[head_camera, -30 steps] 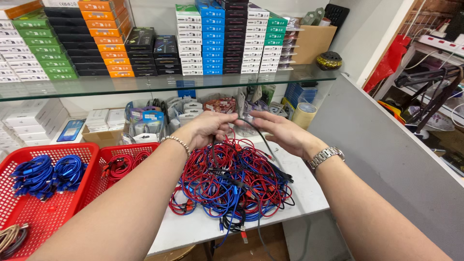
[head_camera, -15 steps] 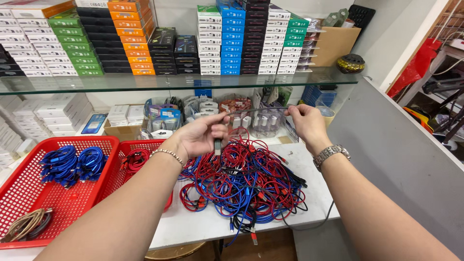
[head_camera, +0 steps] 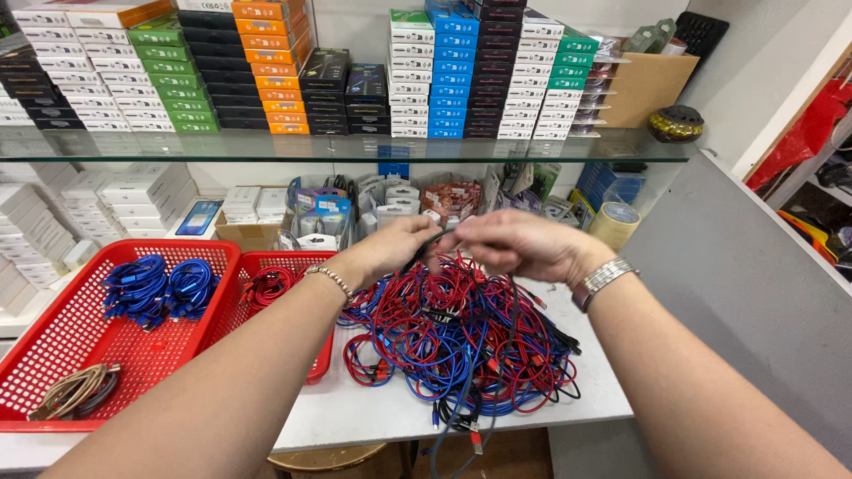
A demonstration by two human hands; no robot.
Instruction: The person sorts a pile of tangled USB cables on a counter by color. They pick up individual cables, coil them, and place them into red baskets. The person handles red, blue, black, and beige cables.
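A tangled heap of red, blue and black cables [head_camera: 461, 341] lies on the white counter [head_camera: 355, 412]. Above it my left hand [head_camera: 399, 246] and my right hand [head_camera: 510, 244] meet, fingertips close together, both pinching one dark cable [head_camera: 508, 346] that hangs down from them over the heap. A beaded bracelet sits on my left wrist, a metal watch on my right.
Two red baskets stand at the left: the big one [head_camera: 62, 346] holds coiled blue cables [head_camera: 151, 288] and a beige cable [head_camera: 71, 395]; the smaller one [head_camera: 293, 266] holds red cable. A glass shelf [head_camera: 355, 146] above carries stacked boxes. A grey panel [head_camera: 754, 293] closes the right side. A tape roll [head_camera: 614, 223] stands behind.
My hands were apart half a second ago; they have come together over the heap and now hold a dark cable between them. The view has shifted slightly.
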